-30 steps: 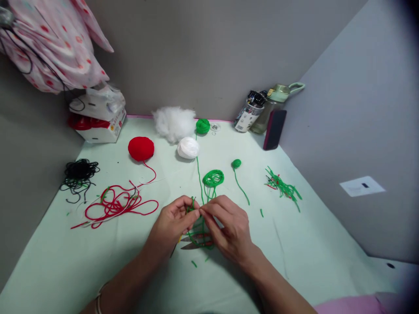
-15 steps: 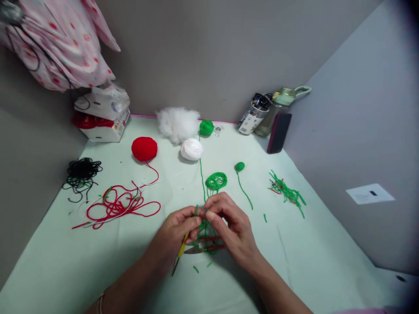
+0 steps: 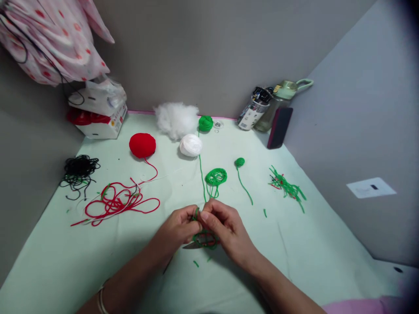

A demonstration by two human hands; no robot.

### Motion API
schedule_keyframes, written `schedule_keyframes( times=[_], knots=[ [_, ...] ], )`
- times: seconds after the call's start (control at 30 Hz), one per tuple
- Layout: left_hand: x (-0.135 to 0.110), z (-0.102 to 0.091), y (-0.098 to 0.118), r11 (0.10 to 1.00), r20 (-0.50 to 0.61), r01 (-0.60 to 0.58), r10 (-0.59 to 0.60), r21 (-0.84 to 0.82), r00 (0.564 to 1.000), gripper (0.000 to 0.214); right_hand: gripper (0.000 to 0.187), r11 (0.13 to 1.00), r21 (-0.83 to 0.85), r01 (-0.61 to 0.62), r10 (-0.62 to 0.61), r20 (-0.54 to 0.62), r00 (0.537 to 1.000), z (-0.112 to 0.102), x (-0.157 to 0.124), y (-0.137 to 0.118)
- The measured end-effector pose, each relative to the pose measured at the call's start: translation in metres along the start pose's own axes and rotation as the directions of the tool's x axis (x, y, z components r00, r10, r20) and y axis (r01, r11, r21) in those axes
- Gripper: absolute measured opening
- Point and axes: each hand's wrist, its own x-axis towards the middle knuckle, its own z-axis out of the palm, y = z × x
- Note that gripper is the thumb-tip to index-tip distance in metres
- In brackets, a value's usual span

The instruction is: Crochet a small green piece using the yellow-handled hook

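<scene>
Close together over the table's front middle, both my hands are closed. My left hand [image 3: 183, 226] grips a crochet hook [image 3: 168, 264], whose thin metal end sticks out below; most of its yellow handle is hidden. Green yarn [image 3: 195, 214] loops at the left fingertips. My right hand [image 3: 225, 226] pinches the green yarn between thumb and forefinger, touching the left fingertips. Below them lie scissors [image 3: 193, 246], blade showing, partly covered by loose green loops [image 3: 209, 247]. A green yarn coil [image 3: 216, 177] lies just beyond the hands, with strands running toward them.
Behind are a red yarn ball [image 3: 142, 145], a white ball [image 3: 190, 145], white stuffing [image 3: 176, 120] and a green ball [image 3: 205, 124]. Tangled red cord [image 3: 122, 203] and black cord [image 3: 80, 168] lie left. Right are a small green piece [image 3: 240, 162], green scraps [image 3: 288, 187] and a phone [image 3: 280, 127].
My left hand has turned, so the hook's yellow handle is now mostly hidden and its lower end points further left. My right fingers have shifted slightly left, against the left fingertips. The view has tilted slightly.
</scene>
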Motion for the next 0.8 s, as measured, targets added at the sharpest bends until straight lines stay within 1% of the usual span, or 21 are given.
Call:
schedule_keyframes(
  times=[0.07,0.1,0.13,0.2,0.23,0.27,0.33,0.37,0.4,0.43,0.47,0.53,0.63,0.73,0.8],
  knots=[
    [0.000,-0.005,-0.001,1.000,-0.007,0.017,-0.017,-0.008,1.000,0.021,0.042,1.000,-0.024,0.000,0.000,-0.007,1.000,-0.005,0.000,0.000],
    [0.000,-0.008,-0.001,1.000,-0.018,0.017,-0.018,-0.018,1.000,0.022,0.041,1.000,-0.023,0.011,-0.012,-0.039,0.999,-0.011,0.001,0.000],
    [0.000,-0.011,0.000,1.000,-0.036,0.011,-0.012,-0.029,0.999,0.023,0.040,0.999,-0.022,0.036,-0.038,-0.100,0.994,-0.017,0.002,-0.001],
    [0.001,-0.014,0.001,0.999,-0.078,-0.017,0.014,-0.048,0.997,0.026,0.039,0.993,0.000,0.114,-0.110,-0.242,0.964,-0.030,0.004,-0.004],
    [0.001,-0.014,0.002,0.998,-0.092,-0.035,0.031,-0.051,0.995,0.027,0.037,0.991,-0.025,0.130,-0.132,-0.244,0.961,-0.036,0.005,-0.006],
    [0.001,-0.012,0.003,0.997,-0.098,-0.051,0.046,-0.051,0.994,0.029,0.034,0.988,-0.069,0.135,-0.147,-0.209,0.967,-0.039,0.006,-0.008],
    [0.001,-0.008,0.003,0.996,-0.089,-0.071,0.067,-0.046,0.994,0.033,0.021,0.968,-0.199,0.154,-0.179,-0.114,0.977,-0.040,0.006,-0.012],
    [0.001,-0.006,0.003,0.996,-0.083,-0.076,0.072,-0.044,0.994,0.034,0.017,0.943,-0.278,0.181,-0.207,-0.067,0.976,-0.038,0.006,-0.013],
    [0.001,-0.004,0.002,0.996,-0.081,-0.081,0.077,-0.044,0.994,0.035,0.019,0.908,-0.358,0.216,-0.240,-0.024,0.970,-0.036,0.006,-0.013],
    [0.000,-0.003,0.001,0.995,-0.083,-0.085,0.081,-0.045,0.993,0.036,0.022,0.865,-0.428,0.262,-0.282,0.017,0.959,-0.033,0.006,-0.012],
    [0.000,-0.003,-0.001,0.995,-0.087,-0.089,0.085,-0.047,0.993,0.036,0.020,0.820,-0.480,0.312,-0.325,0.059,0.944,-0.031,0.007,-0.011],
    [-0.001,-0.004,-0.003,0.994,-0.097,-0.094,0.089,-0.054,0.991,0.037,0.012,0.751,-0.528,0.397,-0.401,0.114,0.909,-0.028,0.007,-0.008],
    [-0.001,-0.009,-0.005,0.994,-0.090,-0.091,0.086,-0.053,0.992,0.036,0.015,0.716,-0.539,0.444,-0.472,0.095,0.876,-0.029,0.008,-0.003],
    [-0.002,-0.011,-0.005,0.995,-0.075,-0.096,0.092,-0.040,0.993,0.032,0.011,0.666,-0.600,0.444,-0.507,0.072,0.859,-0.032,0.008,-0.001],
    [-0.002,-0.011,-0.003,0.994,-0.081,-0.099,0.096,-0.038,0.992,0.031,0.016,0.631,-0.640,0.437,-0.519,0.070,0.852,-0.032,0.007,-0.001]
  ],
)
